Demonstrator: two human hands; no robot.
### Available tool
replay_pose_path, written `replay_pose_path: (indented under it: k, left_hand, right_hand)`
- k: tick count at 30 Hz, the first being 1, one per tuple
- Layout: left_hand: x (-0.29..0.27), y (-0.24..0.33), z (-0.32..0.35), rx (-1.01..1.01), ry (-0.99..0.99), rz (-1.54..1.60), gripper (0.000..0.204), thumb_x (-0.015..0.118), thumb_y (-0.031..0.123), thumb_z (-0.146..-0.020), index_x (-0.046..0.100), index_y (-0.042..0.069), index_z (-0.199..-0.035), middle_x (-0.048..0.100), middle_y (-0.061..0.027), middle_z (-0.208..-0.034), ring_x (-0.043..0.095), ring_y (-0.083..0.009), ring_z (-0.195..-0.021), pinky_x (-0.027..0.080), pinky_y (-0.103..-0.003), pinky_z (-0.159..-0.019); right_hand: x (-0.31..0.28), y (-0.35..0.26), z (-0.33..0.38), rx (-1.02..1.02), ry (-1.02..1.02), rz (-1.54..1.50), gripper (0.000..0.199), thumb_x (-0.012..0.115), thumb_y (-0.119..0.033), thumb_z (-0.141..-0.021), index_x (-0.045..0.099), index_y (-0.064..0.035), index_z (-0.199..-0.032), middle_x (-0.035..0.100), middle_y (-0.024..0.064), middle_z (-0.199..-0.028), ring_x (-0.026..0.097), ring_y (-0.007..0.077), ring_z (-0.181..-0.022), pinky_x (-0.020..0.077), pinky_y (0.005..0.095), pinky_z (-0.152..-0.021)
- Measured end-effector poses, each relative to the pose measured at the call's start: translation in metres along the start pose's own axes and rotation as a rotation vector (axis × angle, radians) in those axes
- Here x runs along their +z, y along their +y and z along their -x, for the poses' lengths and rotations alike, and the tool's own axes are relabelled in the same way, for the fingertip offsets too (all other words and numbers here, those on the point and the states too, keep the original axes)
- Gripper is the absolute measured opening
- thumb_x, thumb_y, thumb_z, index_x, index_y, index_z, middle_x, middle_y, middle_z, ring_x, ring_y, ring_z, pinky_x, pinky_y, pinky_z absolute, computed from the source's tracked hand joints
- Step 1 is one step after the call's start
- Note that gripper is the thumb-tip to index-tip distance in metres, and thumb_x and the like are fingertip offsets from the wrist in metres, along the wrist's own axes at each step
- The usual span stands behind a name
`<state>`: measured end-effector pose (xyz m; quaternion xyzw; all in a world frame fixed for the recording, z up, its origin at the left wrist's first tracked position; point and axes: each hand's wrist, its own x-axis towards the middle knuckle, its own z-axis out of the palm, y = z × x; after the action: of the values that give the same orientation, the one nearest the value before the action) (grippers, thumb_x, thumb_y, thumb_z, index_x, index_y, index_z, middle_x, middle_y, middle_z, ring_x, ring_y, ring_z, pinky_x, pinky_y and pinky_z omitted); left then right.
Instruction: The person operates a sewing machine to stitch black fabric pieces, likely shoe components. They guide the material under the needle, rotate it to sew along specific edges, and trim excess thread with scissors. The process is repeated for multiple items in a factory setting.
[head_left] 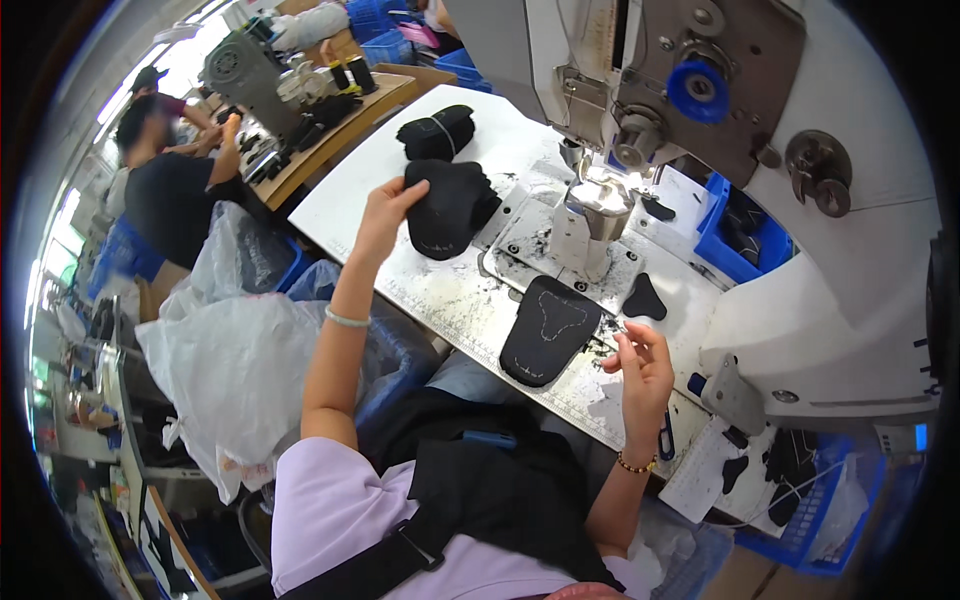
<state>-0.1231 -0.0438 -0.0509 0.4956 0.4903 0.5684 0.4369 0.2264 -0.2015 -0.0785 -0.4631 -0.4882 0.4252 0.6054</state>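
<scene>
My left hand (385, 218) pinches the upper left edge of a stack of black fabric pieces (445, 212), thumb on top. The stack lies on the white sewing table, left of the machine's presser foot area. Just behind it is a tied bundle of black pieces (437, 133). In front of the sewing machine (598, 205) lies a black rounded panel (550, 332) with a pale stitched outline. Beside its right edge hovers my right hand (645, 380), its fingers loosely bent and apart, nothing visible in them. A small three-pointed black piece (644, 298) rests beyond that hand.
A blue bin (745, 235) with dark pieces sits behind the machine arm. Black scraps litter the white table (400, 262). White plastic bags (240, 370) bulge at the left. A blue crate (815, 520) stands lower right. Two people work at another bench (330, 140).
</scene>
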Motion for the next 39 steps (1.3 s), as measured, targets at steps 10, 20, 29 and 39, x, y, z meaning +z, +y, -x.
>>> replay_pose_path:
  k: [10, 20, 29, 39]
  left_hand:
    - [-0.002, -0.052, -0.048, 0.334, 0.123, -0.656, 0.079, 0.066, 0.038, -0.082, 0.027, 0.001, -0.140, 0.039, -0.0316, -0.129, 0.043, -0.0437, -0.118, 0.037, -0.043, -0.098]
    - [0.025, -0.032, 0.006, 0.355, -0.195, -1.023, 0.093, 0.076, 0.035, -0.070, 0.023, 0.017, -0.144, 0.017, -0.0317, -0.144, 0.041, -0.0492, -0.120, 0.047, -0.046, -0.087]
    - [0.050, -0.016, 0.054, 0.788, -0.421, -0.858, 0.062, 0.071, 0.021, -0.079, 0.044, 0.006, -0.132, 0.040, -0.0200, -0.134, 0.042, -0.0358, -0.121, 0.036, -0.040, -0.100]
    - [0.120, -0.038, 0.076, 0.705, -0.668, -0.788, 0.044, 0.072, 0.019, -0.075, 0.055, 0.002, -0.111, 0.048, -0.0154, -0.103, 0.045, -0.0321, -0.096, 0.038, -0.039, -0.084]
  right_hand:
    - [0.047, 0.016, 0.015, 0.011, 0.262, 0.570, 0.018, 0.062, -0.003, -0.084, 0.056, -0.0015, -0.101, 0.047, 0.0018, -0.087, 0.040, 0.0044, -0.062, 0.0362, 0.0186, -0.054]
    - [0.020, 0.026, -0.042, -0.098, 0.533, 1.112, 0.029, 0.060, -0.014, -0.086, 0.054, 0.0007, -0.109, 0.049, 0.0174, -0.107, 0.055, 0.0370, -0.094, 0.0458, 0.0415, -0.080]
    - [-0.022, 0.037, -0.068, 0.019, 0.325, 1.022, 0.036, 0.067, -0.010, -0.076, 0.050, -0.0027, -0.107, 0.050, 0.0137, -0.104, 0.058, 0.0318, -0.087, 0.0471, 0.0373, -0.076]
    - [-0.006, 0.044, -0.059, -0.135, 0.418, 1.082, 0.031, 0.066, -0.014, -0.079, 0.046, -0.0089, -0.102, 0.057, 0.0124, -0.097, 0.060, 0.0360, -0.084, 0.0482, 0.0447, -0.070]
